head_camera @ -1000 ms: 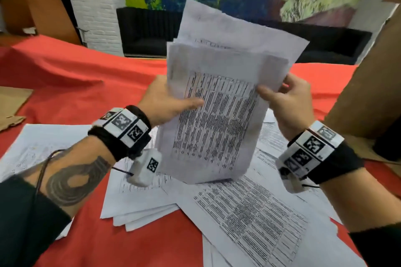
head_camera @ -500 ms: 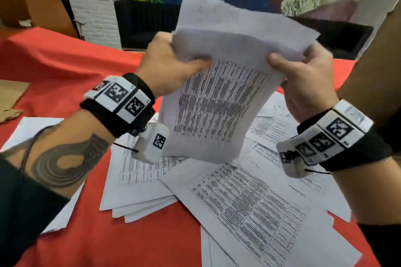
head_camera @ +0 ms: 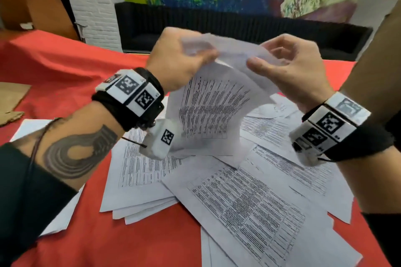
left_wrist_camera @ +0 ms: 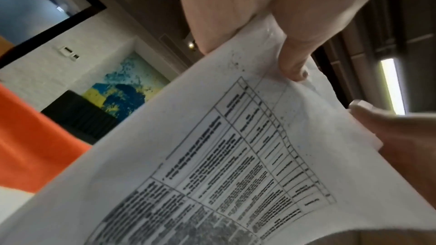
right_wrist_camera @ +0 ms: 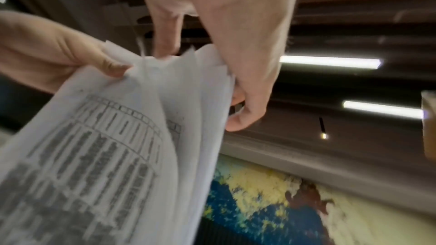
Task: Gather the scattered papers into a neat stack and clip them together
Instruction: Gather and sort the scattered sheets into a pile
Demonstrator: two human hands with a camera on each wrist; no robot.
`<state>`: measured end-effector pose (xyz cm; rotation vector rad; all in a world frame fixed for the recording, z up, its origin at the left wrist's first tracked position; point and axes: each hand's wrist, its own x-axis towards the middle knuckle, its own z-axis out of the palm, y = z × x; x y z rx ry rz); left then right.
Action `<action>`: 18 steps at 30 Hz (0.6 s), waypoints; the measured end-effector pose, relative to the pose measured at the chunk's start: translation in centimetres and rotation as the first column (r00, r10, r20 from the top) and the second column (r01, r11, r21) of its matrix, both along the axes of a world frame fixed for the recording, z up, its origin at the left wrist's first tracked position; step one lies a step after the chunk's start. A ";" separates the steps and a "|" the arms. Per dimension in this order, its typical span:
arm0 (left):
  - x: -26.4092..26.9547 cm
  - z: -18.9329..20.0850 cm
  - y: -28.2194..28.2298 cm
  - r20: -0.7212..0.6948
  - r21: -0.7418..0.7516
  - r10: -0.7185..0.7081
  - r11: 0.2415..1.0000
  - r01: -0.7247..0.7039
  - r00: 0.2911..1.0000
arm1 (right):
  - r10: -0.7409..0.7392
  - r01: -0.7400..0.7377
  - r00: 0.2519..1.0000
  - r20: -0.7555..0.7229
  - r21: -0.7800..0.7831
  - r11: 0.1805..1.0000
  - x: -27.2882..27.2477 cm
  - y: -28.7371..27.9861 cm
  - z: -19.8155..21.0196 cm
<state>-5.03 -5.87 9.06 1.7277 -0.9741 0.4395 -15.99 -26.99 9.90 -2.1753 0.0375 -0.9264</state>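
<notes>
A bundle of printed sheets (head_camera: 210, 110) hangs curved between my hands, its lower edge touching the papers below. My left hand (head_camera: 186, 58) grips the bundle's top left edge, thumb on the printed side. My right hand (head_camera: 267, 58) pinches the top right edge. In the left wrist view my thumb (left_wrist_camera: 292, 62) presses on the sheet (left_wrist_camera: 212, 156). The right wrist view shows my right hand (right_wrist_camera: 235, 81) curled round the fanned sheet edges (right_wrist_camera: 188, 100). Several loose papers (head_camera: 249, 201) lie scattered on the red tablecloth (head_camera: 65, 67). No clip is in view.
A small pile of sheets (head_camera: 138, 171) lies under my left wrist, and another sheet (head_camera: 30, 128) lies at the far left. Brown cardboard (head_camera: 10, 102) lies at the left edge, and a cardboard box (head_camera: 368, 67) stands at the right. A black sofa (head_camera: 217, 26) is behind the table.
Both hands have slid from the bundle's sides up to its top edge and drawn closer together. The sheets, upright before, now bend over and hang down.
</notes>
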 end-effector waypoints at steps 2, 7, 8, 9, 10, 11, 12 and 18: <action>0.0 1.4 -0.2 0.040 0.020 0.054 0.998 -0.054 0.998 | -0.050 0.033 0.997 -0.051 -0.289 0.957 -1.0 0.6 1.5; -2.1 3.8 -1.6 0.151 0.100 -0.093 0.992 0.079 0.984 | -0.240 0.157 0.970 -0.039 -0.654 0.740 -0.8 2.7 3.4; -2.3 3.6 -1.7 0.147 0.088 -0.114 0.991 0.102 0.983 | -0.232 0.180 0.973 -0.016 -0.580 0.794 -0.4 2.2 3.6; -2.2 3.2 -1.6 0.130 0.064 -0.111 0.993 0.103 0.985 | -0.210 0.194 0.977 0.021 -0.490 0.850 -0.2 1.5 3.6; -2.0 2.5 -1.2 0.097 0.046 -0.084 0.996 0.079 0.992 | -0.180 0.193 0.981 0.068 -0.401 0.895 -0.2 0.7 3.7; -1.3 1.5 -0.7 0.060 0.045 -0.028 0.999 0.025 0.998 | -0.150 0.181 0.981 0.126 -0.303 0.936 -0.3 -0.2 3.8; -0.5 0.6 -0.1 0.018 0.046 0.049 0.998 -0.050 0.999 | -0.108 0.146 0.976 0.190 -0.196 0.970 -0.7 -1.0 4.0; 5.0 -2.3 4.0 -0.275 -0.312 0.106 0.931 -0.193 0.956 | -0.021 -0.091 0.929 0.370 0.284 0.955 -1.9 -5.7 3.6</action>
